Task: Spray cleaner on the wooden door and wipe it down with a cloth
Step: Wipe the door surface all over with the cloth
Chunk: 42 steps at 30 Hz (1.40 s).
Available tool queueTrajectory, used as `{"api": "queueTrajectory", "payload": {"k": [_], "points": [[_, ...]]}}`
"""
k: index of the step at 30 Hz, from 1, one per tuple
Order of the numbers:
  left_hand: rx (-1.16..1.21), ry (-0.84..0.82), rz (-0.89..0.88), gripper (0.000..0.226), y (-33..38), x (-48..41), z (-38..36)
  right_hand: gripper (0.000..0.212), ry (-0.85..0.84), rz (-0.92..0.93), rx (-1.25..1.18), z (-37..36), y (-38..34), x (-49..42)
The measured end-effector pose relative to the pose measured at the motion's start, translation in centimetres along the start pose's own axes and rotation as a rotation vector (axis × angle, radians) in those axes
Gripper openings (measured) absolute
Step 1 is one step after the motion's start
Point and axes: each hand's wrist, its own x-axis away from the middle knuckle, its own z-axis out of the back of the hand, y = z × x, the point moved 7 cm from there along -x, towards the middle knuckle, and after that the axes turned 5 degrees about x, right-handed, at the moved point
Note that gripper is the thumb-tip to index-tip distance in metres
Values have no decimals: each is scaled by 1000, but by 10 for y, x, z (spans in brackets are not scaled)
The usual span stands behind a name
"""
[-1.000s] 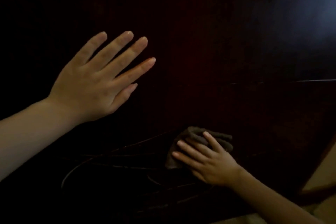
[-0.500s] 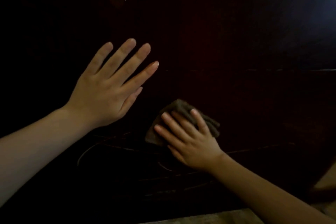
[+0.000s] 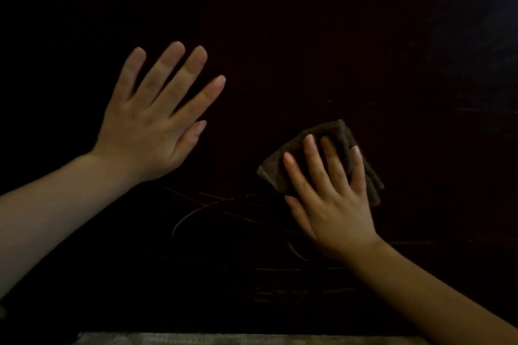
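A very dark wooden door [image 3: 280,36] fills almost the whole head view, with faint curved streaks [image 3: 201,210] low on it. My left hand [image 3: 157,120] is spread with straight fingers against the door at the left and holds nothing. My right hand [image 3: 328,199] lies with straight fingers on a folded brown cloth [image 3: 333,137] and presses it to the door at the right. The cloth shows above and to the right of my fingers. No spray bottle is in view.
A pale strip of floor [image 3: 224,339] shows along the bottom edge, below the door. The upper right of the door [image 3: 476,22] carries a dim bluish sheen. The scene is very dark.
My right hand has slid the cloth up the door and then to the right. The view has shifted down, so the floor strip now shows. My left hand stays flat.
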Motion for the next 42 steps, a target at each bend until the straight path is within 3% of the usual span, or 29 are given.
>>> {"api": "queueTrajectory", "payload": {"k": [3, 10, 12, 16, 18, 20, 26, 28, 31, 37, 42], "points": [[-5, 18, 13, 53, 2, -1, -1, 55, 23, 91, 1, -11, -36, 2], [46, -37, -70, 51, -7, 1, 6, 64, -39, 516, 75, -30, -73, 34], [12, -47, -41, 53, -32, 9, 14, 66, -21, 439, 43, -20, -56, 18], [-10, -52, 52, 54, -63, 26, 15, 59, 72, 32, 27, 5, -26, -37], [-5, -16, 63, 53, -60, 27, 12, 58, 94, -51, -4, 11, -37, -57], [-2, 18, 61, 52, -57, 27, 11, 57, 100, 29, -18, 7, -64, -62], [13, 46, 72, 49, -56, 29, 14, 64, -32, 518, 50, -29, -136, -10], [0, 35, 84, 49, -57, 28, 15, 66, -43, 581, 52, -29, -136, -6], [21, -2, 117, 48, -56, 27, 17, 63, -13, 533, 17, -16, -121, -21], [17, -9, 121, 48, -54, 27, 15, 52, 86, 169, -47, 12, -97, -79], [53, -7, 147, 48, -54, 27, 17, 62, 10, 405, 3, -6, -156, -67]]}}
